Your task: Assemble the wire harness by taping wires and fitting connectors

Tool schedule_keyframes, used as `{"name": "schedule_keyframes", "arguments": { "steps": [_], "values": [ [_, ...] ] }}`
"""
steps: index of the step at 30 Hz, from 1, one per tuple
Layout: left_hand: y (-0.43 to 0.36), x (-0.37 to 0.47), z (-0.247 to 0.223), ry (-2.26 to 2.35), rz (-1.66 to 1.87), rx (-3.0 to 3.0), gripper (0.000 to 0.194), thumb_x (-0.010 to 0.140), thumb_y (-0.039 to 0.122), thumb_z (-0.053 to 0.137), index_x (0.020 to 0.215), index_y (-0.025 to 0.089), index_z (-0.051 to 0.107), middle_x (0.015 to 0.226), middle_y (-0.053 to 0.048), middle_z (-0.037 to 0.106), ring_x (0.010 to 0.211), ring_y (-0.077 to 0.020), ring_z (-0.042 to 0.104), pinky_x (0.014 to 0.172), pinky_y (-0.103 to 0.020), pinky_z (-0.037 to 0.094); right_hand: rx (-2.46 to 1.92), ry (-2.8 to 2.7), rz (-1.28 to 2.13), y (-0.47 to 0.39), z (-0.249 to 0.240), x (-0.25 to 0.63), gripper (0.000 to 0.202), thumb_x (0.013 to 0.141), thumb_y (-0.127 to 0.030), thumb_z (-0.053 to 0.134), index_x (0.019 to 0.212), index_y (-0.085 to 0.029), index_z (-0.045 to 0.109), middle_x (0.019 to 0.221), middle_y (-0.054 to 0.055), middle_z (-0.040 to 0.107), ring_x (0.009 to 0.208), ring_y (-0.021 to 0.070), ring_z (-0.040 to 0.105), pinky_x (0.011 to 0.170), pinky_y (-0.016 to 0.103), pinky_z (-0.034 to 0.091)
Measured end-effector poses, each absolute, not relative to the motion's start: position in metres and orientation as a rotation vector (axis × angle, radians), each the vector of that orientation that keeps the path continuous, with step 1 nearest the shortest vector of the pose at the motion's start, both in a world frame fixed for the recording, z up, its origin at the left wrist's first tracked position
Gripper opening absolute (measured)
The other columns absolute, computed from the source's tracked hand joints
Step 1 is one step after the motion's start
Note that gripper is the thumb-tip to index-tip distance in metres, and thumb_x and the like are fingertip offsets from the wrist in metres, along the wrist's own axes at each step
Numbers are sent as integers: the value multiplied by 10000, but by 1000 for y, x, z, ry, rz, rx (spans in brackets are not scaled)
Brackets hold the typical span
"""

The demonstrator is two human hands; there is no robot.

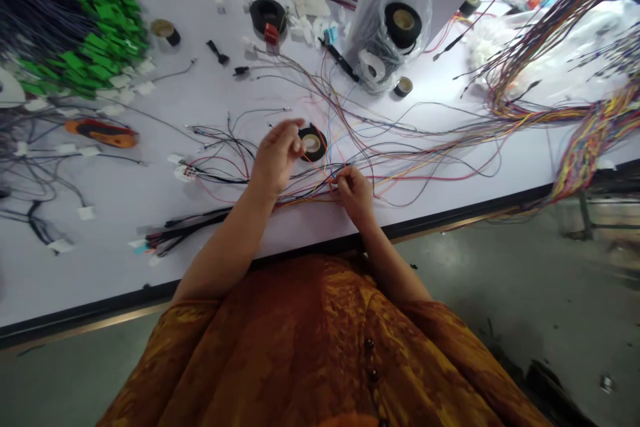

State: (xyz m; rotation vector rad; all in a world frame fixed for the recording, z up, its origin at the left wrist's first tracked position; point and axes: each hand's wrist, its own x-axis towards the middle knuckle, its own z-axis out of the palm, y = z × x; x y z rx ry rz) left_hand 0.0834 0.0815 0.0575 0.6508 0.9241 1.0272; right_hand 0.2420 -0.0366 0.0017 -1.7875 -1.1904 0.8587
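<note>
My left hand point(276, 155) is raised over the wires, its fingers curled in a pinch on a thin orange wire point(316, 167). That wire slants down to my right hand point(356, 195), whose thumb and forefinger are closed on it by the wire bundle point(305, 188). The exact grip at the fingertips is partly hidden. Just right of my left fingers lies a roll of black tape point(313, 144), close behind the bundle. Many thin coloured wires run rightward past both hands. Black sleeved cables point(193, 230) lie left of the bundle near the table edge.
An orange cutter point(101, 133) and green-tagged wires point(95, 40) lie on the left. More tape rolls point(267, 15), white connectors point(303, 28) and a bagged tape roll point(403, 24) stand at the back. A thick wire hank point(585, 147) hangs over the right table edge.
</note>
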Motion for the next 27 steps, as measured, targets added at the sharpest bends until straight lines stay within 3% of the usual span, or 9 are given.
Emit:
{"name": "schedule_keyframes", "arguments": {
  "steps": [3, 7, 10, 14, 16, 27],
  "values": [
    [98, 71, 65, 880, 1193, 593, 63, 928, 229, 600, 922, 261, 653, 515, 66, 382, 478, -85, 386, 543, -232, 424, -1861, -1256, 794, -36, 2, 242, 98, 857, -254, 470, 836, -232, 563, 780, 10, 685, 690, 162, 598, 684, 288, 446],
    [104, 58, 66, 937, 1089, 669, 52, 935, 273, 618, 976, 254, 643, 523, 58, 427, 501, -94, 398, 527, -249, 399, -1899, -1262, 782, -34, 6, 241, 93, 847, -273, 472, 817, -232, 550, 735, 8, 655, 656, 169, 570, 673, 296, 421],
    [116, 42, 69, 970, 1054, 711, 130, 886, 325, 698, 967, 241, 641, 558, 56, 475, 504, -81, 387, 503, -248, 359, -1924, -1277, 775, -32, 8, 241, 96, 832, -284, 475, 795, -234, 547, 696, 2, 614, 634, 174, 536, 651, 300, 388],
    [146, 19, 78, 931, 1325, 687, 124, 856, 237, 707, 954, 294, 658, 639, 71, 511, 477, -41, 321, 453, -224, 249, -1945, -1304, 727, -30, 8, 242, 75, 804, -282, 468, 788, -237, 526, 687, 2, 580, 632, 185, 515, 643, 311, 353],
    [153, 14, 77, 960, 1266, 732, 102, 846, 219, 693, 929, 278, 682, 620, 63, 496, 446, -43, 300, 424, -239, 202, -1953, -1302, 718, -29, 7, 243, 73, 792, -290, 469, 780, -240, 521, 684, 8, 578, 640, 195, 517, 642, 316, 348],
    [140, 1, 69, 894, 1197, 669, 119, 862, 235, 711, 972, 192, 714, 600, 70, 476, 438, -29, 368, 390, -180, 250, -1973, -1334, 693, -24, 1, 244, 168, 801, -342, 460, 804, -212, 566, 711, 31, 615, 680, 196, 547, 675, 316, 368]
  ]
}}
